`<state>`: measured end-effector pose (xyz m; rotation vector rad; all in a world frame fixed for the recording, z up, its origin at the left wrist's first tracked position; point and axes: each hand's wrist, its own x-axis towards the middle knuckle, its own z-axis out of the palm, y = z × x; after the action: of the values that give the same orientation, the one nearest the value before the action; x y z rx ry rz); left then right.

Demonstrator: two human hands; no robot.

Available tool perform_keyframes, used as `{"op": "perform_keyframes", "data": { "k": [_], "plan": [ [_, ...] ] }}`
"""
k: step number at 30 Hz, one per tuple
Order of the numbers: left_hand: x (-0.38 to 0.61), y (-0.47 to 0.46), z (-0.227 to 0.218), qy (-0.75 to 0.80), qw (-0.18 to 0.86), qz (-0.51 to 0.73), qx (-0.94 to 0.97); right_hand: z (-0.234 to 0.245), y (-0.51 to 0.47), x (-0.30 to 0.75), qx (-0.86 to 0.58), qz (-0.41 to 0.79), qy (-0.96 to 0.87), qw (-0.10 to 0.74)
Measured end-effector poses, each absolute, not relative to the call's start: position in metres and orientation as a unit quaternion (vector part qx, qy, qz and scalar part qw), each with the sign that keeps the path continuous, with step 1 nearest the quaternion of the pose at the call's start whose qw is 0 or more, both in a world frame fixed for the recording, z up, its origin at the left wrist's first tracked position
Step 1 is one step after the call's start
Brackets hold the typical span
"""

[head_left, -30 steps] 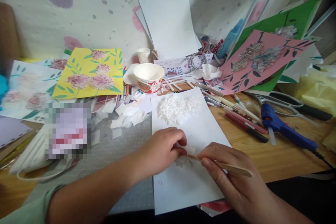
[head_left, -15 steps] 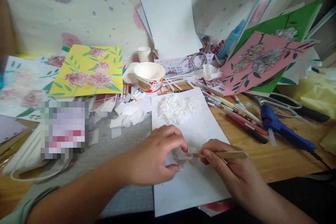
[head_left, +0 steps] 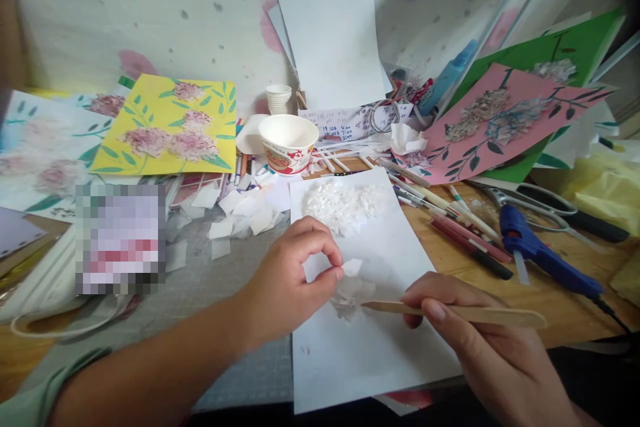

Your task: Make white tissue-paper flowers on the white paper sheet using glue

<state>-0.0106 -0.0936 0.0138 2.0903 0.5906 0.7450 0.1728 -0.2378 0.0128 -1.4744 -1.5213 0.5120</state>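
Observation:
My left hand [head_left: 305,277] pinches a small piece of white tissue paper [head_left: 353,267] between thumb and forefinger, just above the white sheet [head_left: 370,360]. My right hand [head_left: 465,320] grips a wooden craft stick [head_left: 480,315] like a pen, its narrow end pointing left. Below the stick's tip and beside my left fingertips, a greyish, translucent patch [head_left: 346,297] of thin paper or glue lies on the sheet. A fluffy cluster of white paper bits [head_left: 340,205] covers the sheet's upper part.
Loose paper squares [head_left: 247,210] lie on the grey cutting mat [head_left: 240,360]. A paper bowl [head_left: 289,147] stands behind. Pens, scissors [head_left: 545,207] and a blue glue gun [head_left: 545,253] are at right. Flower pictures on yellow card [head_left: 165,127] and pink card [head_left: 500,120] lean either side.
My left thumb and forefinger have closed from an open curve into a pinch on the tissue piece. The right hand and craft stick have drawn slightly right and down, away from the patch.

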Motion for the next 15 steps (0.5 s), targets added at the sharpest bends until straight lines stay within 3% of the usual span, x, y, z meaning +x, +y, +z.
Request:
{"op": "perform_keyframes", "data": {
  "k": [15],
  "plan": [
    [-0.014, -0.107, 0.002, 0.198, 0.327, 0.319, 0.867, 0.001, -0.232, 0.171, -0.624, 0.183, -0.618, 0.441]
  ]
}}
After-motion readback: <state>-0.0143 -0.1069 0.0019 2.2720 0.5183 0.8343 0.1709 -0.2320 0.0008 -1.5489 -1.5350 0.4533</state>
